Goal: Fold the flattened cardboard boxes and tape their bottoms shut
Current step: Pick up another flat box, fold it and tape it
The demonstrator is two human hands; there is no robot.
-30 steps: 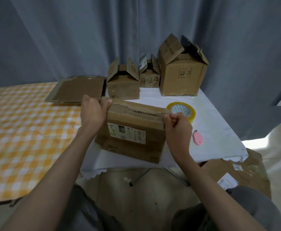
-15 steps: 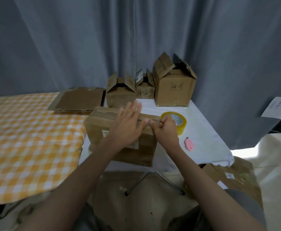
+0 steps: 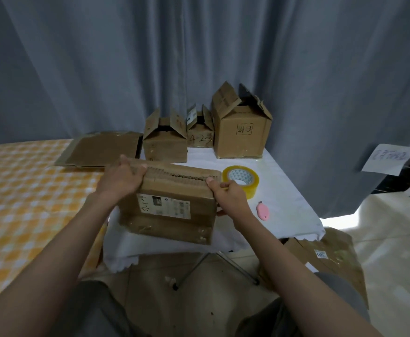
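A brown cardboard box (image 3: 172,210) with a white label stands at the near edge of the small white table (image 3: 284,203), its folded flaps meeting in a seam on top. My left hand (image 3: 121,181) grips the box's upper left corner, fingers curled over the top. My right hand (image 3: 228,193) holds the upper right corner, thumb on the top by the seam. A roll of clear tape (image 3: 241,177) lies just behind my right hand. A flattened box (image 3: 102,149) lies at the back left.
Three folded boxes (image 3: 241,135) with open top flaps stand at the table's back. A pink cutter (image 3: 262,210) lies right of my right hand. A yellow checked cloth (image 3: 24,203) covers the surface on the left. More flat cardboard (image 3: 333,261) lies on the floor at right.
My left hand has gone from spread flat over the box's top middle back to gripping its upper left corner. The right hand stays at the right corner.
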